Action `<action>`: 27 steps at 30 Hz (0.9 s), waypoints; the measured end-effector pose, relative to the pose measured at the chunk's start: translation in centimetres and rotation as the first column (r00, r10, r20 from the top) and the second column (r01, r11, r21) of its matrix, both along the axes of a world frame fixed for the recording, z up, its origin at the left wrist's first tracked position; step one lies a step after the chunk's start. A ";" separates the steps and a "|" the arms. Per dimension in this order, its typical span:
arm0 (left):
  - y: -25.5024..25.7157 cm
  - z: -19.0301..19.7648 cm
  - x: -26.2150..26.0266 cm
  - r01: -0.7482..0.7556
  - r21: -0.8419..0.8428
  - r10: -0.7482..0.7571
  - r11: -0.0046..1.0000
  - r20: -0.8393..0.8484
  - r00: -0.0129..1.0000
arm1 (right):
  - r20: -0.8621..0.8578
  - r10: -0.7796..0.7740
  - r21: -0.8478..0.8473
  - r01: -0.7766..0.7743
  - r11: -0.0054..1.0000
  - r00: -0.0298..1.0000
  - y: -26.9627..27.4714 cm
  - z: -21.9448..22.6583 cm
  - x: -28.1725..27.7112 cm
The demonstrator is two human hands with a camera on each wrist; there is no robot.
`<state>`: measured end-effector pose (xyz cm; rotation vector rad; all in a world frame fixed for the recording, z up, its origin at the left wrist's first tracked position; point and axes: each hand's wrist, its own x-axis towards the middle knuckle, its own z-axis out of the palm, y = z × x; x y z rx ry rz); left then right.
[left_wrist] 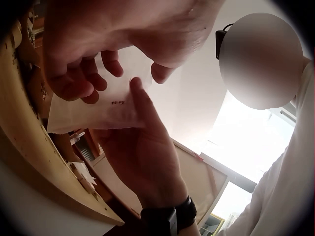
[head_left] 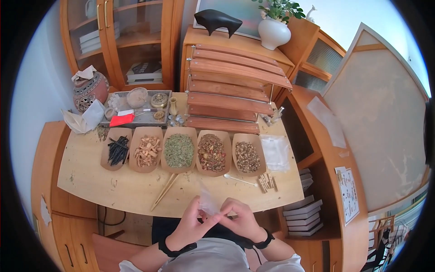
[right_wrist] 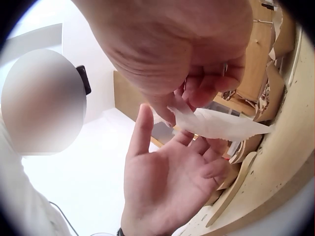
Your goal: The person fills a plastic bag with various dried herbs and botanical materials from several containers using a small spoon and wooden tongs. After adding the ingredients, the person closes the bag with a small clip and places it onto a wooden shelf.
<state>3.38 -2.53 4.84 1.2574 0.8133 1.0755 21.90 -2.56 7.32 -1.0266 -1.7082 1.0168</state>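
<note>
A small, thin, translucent white bag (head_left: 208, 202) is between both hands near the table's front edge. My right hand (head_left: 241, 218) pinches it; in the left wrist view the right thumb (left_wrist: 140, 96) presses on the face of the bag (left_wrist: 96, 114), beside a small dark print. My left hand (head_left: 192, 225) touches the bag with loosely bent fingers. Its thumb stands apart from them in the right wrist view, where the bag (right_wrist: 221, 124) partly hides the left fingertips. Ahead stand paper trays of black strips (head_left: 118, 150), wood chips (head_left: 147, 152) and green dried herb (head_left: 179, 149).
Further trays hold a reddish mix (head_left: 211, 153) and brown bits (head_left: 247, 157). Tongs (head_left: 164, 192), a small white spoon (head_left: 240, 180), clothespins (head_left: 268, 182) and a stack of clear bags (head_left: 275, 153) lie nearby. Behind stands a slatted wooden rack (head_left: 231, 86) beside a grey tray (head_left: 166, 100).
</note>
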 end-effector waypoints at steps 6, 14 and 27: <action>0.1 -0.8 -0.4 -0.038 -0.050 0.042 0.998 0.076 0.996 | -0.110 0.141 -0.060 -0.148 0.987 0.984 0.2 -0.7 0.3; 0.8 0.4 -1.7 -0.092 0.398 0.160 0.913 -0.142 0.977 | -0.009 -0.115 -0.023 0.115 0.993 0.993 0.4 -0.3 -0.1; 0.4 1.8 -1.8 0.028 0.602 0.203 0.798 -0.312 0.928 | 0.276 -0.146 0.022 0.146 0.989 0.950 0.9 0.7 0.5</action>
